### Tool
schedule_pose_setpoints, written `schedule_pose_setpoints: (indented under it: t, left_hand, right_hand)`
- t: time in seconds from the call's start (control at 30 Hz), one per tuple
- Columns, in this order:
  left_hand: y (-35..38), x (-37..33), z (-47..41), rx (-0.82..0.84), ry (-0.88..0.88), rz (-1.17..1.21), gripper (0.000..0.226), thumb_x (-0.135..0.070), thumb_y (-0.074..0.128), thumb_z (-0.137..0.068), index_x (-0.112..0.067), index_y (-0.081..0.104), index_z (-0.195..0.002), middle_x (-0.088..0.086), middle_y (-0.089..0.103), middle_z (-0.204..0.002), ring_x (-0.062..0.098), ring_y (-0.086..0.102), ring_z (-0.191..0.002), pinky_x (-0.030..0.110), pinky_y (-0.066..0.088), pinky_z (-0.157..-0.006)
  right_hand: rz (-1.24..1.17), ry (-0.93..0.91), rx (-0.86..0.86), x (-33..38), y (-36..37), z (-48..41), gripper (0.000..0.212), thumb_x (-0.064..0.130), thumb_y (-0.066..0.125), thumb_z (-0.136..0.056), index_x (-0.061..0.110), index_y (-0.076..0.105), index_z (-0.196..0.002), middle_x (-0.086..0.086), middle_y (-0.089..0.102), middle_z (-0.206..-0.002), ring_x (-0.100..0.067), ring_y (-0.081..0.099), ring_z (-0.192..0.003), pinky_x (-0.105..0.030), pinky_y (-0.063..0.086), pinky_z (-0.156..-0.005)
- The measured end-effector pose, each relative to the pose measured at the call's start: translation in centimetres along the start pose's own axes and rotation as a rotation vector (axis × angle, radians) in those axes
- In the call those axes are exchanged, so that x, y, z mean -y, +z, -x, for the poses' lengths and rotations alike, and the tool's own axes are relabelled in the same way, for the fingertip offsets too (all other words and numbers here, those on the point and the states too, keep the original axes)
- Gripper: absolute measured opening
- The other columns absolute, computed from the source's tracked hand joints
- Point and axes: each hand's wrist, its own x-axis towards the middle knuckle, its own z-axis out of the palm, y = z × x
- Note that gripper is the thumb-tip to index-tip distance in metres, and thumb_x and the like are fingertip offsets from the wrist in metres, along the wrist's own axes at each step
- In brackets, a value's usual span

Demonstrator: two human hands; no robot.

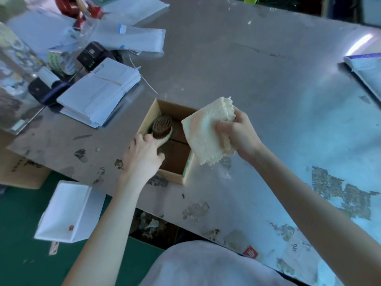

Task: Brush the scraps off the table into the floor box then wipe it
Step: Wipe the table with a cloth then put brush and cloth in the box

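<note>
Leaning over the grey table (268, 79). Has the white floor box (68, 213) at near left, just off the table's near edge, open-topped to catch sweepings. Uses a small cardboard box (153, 114) on the table, apparently for tools. Holds the cream cloth (206, 129) above that box's right side, right hand (241, 135) clenched on its bunched edge, probably ready for wiping. Grips the brush (161, 126) by its handle, left hand (144, 153) curled round it, bristles up inside the cardboard box, seemingly stowing it. Shows one orange scrap (71, 227) in the floor box.

Worn glossy metal table (268, 83), textured cloth (206, 129), matt cardboard box (156, 108)
</note>
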Motion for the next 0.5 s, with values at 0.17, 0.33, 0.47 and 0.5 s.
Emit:
schedule_pose_setpoints:
  t: [0.17, 0.33, 0.47, 0.5]
  left_hand:
    - [0.5, 0.7, -0.2, -0.039, 0.007, 0.111, 0.026, -0.018, 0.053, -0.091, -0.01, 0.044, -0.114, 0.016, 0.063, -0.106, 0.038, 0.062, -0.092, 0.041, 0.048, -0.069]
    - [-0.4, 1.5, 0.4, -0.151, -0.001, 0.389, 0.041, -0.015, 0.057, -0.091, -0.01, 0.043, -0.13, 0.015, 0.063, -0.11, 0.025, 0.059, -0.08, 0.033, 0.047, -0.064]
    - [-1.6, 3.0, 1.0, -0.245, -0.019, 0.484, 0.042, -0.012, 0.058, -0.09, -0.009, 0.042, -0.129, 0.014, 0.061, -0.112, 0.019, 0.055, -0.079, 0.028, 0.047, -0.065]
    - [-1.7, 3.4, 1.0, -0.251, -0.023, 0.493, 0.042, -0.011, 0.059, -0.09, -0.009, 0.042, -0.128, 0.015, 0.061, -0.114, 0.02, 0.055, -0.08, 0.029, 0.048, -0.066]
  right_hand:
    - [0.039, 0.047, 0.023, 0.7, 1.8, -2.7, 0.022, 0.004, 0.057, -0.071, 0.008, 0.057, -0.092, -0.006, 0.063, -0.08, -0.021, 0.063, -0.071, -0.035, 0.052, -0.062]
    - [0.168, 0.148, 0.164, 0.7, 3.9, -5.3, 0.021, 0.0, 0.055, -0.072, 0.003, 0.059, -0.093, -0.013, 0.06, -0.081, -0.027, 0.061, -0.072, -0.036, 0.05, -0.062]
    - [0.353, 0.213, 0.316, -0.4, 6.2, -7.4, 0.019, -0.007, 0.052, -0.078, 0.008, 0.06, -0.085, -0.011, 0.064, -0.084, -0.025, 0.064, -0.076, -0.036, 0.055, -0.069]
    - [0.432, 0.216, 0.351, -0.7, 6.7, -7.9, 0.018, -0.007, 0.052, -0.077, 0.008, 0.059, -0.084, -0.012, 0.063, -0.085, -0.028, 0.064, -0.08, -0.038, 0.055, -0.074]
